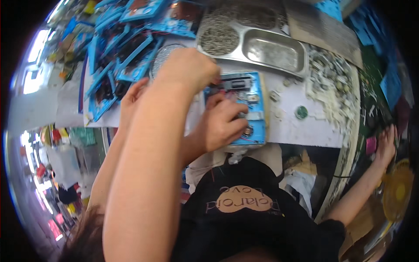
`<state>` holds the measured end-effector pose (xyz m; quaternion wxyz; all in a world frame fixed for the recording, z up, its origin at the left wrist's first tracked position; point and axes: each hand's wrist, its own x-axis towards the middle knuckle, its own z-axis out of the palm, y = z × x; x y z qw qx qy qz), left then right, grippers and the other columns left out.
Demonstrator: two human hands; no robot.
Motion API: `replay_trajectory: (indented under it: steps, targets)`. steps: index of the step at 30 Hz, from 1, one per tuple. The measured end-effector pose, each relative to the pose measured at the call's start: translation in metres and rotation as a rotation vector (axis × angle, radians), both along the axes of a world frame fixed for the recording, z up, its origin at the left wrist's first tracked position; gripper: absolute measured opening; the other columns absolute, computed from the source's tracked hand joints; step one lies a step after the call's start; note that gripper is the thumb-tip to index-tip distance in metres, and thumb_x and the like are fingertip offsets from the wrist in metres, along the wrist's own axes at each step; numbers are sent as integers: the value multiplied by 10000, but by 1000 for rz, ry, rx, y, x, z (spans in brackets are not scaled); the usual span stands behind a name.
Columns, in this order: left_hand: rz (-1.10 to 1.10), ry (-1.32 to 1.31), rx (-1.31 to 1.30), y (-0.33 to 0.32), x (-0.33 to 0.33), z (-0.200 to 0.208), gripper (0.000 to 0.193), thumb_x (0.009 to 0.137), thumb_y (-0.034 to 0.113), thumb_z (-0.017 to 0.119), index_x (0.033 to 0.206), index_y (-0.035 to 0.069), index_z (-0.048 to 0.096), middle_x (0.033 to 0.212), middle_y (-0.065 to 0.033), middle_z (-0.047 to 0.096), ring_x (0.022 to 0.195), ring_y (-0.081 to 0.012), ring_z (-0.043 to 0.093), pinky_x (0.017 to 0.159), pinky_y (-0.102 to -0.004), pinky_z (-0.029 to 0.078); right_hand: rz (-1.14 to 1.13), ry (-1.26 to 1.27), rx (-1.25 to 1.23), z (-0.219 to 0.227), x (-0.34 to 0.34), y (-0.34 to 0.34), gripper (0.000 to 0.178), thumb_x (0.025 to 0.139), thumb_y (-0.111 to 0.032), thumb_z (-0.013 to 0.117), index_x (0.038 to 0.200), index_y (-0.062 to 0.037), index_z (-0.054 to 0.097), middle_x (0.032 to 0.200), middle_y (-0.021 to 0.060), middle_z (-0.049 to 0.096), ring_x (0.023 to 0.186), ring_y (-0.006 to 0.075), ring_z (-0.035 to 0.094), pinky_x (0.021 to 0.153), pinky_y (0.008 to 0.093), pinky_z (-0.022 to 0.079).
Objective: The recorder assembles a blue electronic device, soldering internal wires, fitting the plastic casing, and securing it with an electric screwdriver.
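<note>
A blue plastic housing [260,100] with small circuit boards, wires and a round speaker-like part lies open-side up on the white bench. My left hand [223,122] rests on it with bent fingers; its forearm is hidden behind a nearer bare arm. That nearer arm, seemingly another person's, ends in a closed hand [185,67] over the housing's upper left, and what it pinches is hidden. A further hand [132,97], apparently also that person's, is partly covered beside the pile of blue housings. Far to the right, my right hand [386,146] lies with fingers stretched out, away from the housing.
Blue housings [126,48] are heaped at the back left. A metal compartment tray [275,51] holds many small metal parts. Cardboard [325,32], loose small parts [334,83] and a green round piece [301,112] lie to the right. A yellow fan [397,190] stands at the lower right.
</note>
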<state>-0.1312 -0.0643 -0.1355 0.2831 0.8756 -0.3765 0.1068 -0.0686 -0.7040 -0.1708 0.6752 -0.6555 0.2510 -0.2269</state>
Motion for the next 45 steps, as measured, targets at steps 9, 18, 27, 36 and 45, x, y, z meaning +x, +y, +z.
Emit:
replay_trajectory:
  steps: [9,18,27,36,45]
  targets:
    - [66,45,26,19,-11,3,252,708,89,796,933,133,693,1093,-54,635,876,-235,595,900,-435,411,442,-52,216,21,-64,271,520,985,-90,616,1456,23,427,792,-4,549,676,64,472,642,211,422]
    - [45,35,9,15,4,-16,231,699,136,795,903,151,687,1099,-25,627,936,-225,591,942,-441,388,783,-431,-1040,46,26,406,211,820,-59,685,1028,-31,716,943,120,660,887,311,583,779,404,475]
    - [80,2,-63,19,-2,-17,272,697,156,810,947,150,705,1091,-25,627,931,-216,601,961,-447,397,970,-313,-1251,48,76,430,141,864,-165,684,949,-71,746,882,71,669,923,292,582,834,426,460]
    - [746,61,-299,92,-16,-27,209,806,78,755,1005,50,698,1014,-100,676,789,-264,630,709,-372,507,1144,-456,-1124,61,80,460,87,815,-70,729,899,-47,723,834,84,663,831,279,604,750,391,489]
    - [825,200,-41,102,-4,-44,143,880,98,697,1013,51,675,970,-135,650,848,-349,657,751,-433,531,1454,-867,-1335,59,129,532,167,718,-100,765,876,-146,789,1339,55,609,1308,347,482,1043,459,478]
